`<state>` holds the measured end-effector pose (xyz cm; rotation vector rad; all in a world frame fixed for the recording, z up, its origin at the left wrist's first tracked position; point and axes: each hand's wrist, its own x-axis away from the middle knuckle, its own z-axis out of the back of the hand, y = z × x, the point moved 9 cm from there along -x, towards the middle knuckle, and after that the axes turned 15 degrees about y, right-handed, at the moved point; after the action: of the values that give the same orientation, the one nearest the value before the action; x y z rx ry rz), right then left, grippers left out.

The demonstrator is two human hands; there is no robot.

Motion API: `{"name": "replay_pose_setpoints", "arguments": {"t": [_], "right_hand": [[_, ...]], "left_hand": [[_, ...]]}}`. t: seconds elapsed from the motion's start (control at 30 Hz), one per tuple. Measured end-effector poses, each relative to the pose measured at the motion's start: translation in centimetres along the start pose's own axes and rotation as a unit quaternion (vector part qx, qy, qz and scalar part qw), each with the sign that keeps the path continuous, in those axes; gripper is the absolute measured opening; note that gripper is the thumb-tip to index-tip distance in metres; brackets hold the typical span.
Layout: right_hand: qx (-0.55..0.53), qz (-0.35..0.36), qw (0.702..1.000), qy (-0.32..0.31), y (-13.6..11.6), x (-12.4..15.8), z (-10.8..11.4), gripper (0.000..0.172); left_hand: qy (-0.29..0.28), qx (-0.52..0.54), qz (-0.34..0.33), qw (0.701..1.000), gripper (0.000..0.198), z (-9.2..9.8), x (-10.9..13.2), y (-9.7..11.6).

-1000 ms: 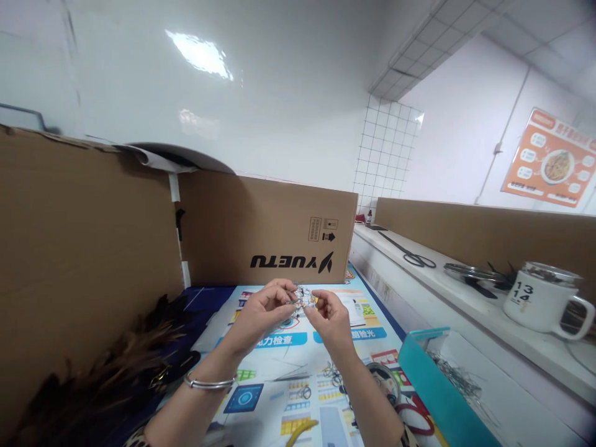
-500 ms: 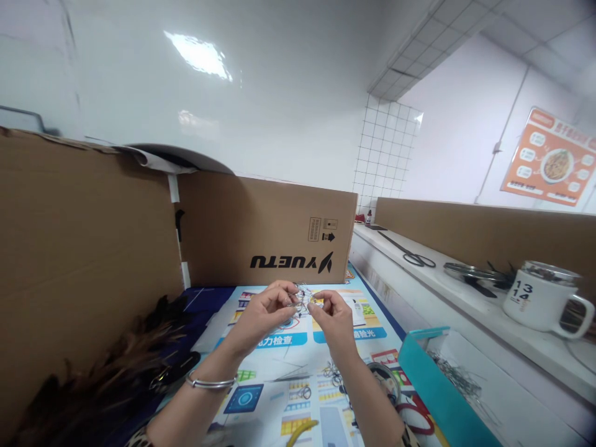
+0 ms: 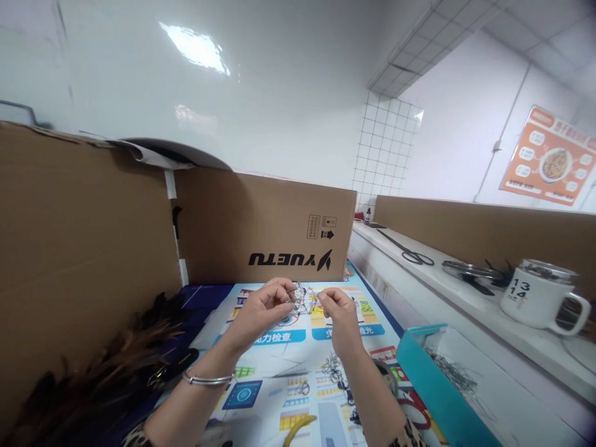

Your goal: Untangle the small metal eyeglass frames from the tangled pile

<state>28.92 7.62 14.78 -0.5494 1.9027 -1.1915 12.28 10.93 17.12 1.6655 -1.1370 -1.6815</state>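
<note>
A small tangle of thin wire point(image 3: 305, 300) is held up over the printed table cover between both hands. My left hand point(image 3: 269, 305), a silver bangle on its wrist, pinches the tangle's left side. On the right side, the thumb and forefinger of my right hand point(image 3: 339, 310) are pinched together at the wire's edge. Dark beads or knots seem to dot the wire, too small to make out. Below the hands, more wire pieces point(image 3: 333, 367) lie on the cover, partly beside my right forearm. Several thin straight wires point(image 3: 291, 367) rest left of them.
A teal box point(image 3: 435, 379) with many wire pieces stands at right. Dark brown feathers point(image 3: 116, 366) lie at left. A yellow curved object point(image 3: 298, 428) is near the front. Cardboard panels point(image 3: 270, 223) enclose the back. Scissors point(image 3: 414, 256) and a white mug point(image 3: 537, 298) sit on the ledge.
My right hand has moved slightly right, away from the left, and more of the wire tangle shows between them. The view has shifted a little.
</note>
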Motion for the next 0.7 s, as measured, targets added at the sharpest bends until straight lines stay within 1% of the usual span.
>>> {"name": "replay_pose_setpoints", "arguments": {"t": [0.13, 0.37, 0.53, 0.7], "right_hand": [[-0.012, -0.033, 0.999, -0.013, 0.6, -0.4, 0.1, 0.021], [-0.02, -0.092, 0.993, -0.076, 1.3, -0.6, 0.0, 0.023], [-0.026, -0.095, 0.992, -0.077, 1.5, -0.9, 0.1, 0.021], [-0.044, -0.127, 0.985, -0.109, 1.6, -0.6, -0.1, 0.019]], "left_hand": [[-0.021, -0.014, -0.001, 1.0, 0.011, 0.0, -0.1, -0.5], [-0.003, -0.021, 0.003, 1.0, 0.011, 0.7, -0.5, -1.2], [-0.005, -0.021, 0.002, 1.0, 0.011, 0.7, -0.5, -1.5], [-0.015, -0.024, 0.003, 1.0, 0.012, 0.5, -0.4, -1.6]]}}
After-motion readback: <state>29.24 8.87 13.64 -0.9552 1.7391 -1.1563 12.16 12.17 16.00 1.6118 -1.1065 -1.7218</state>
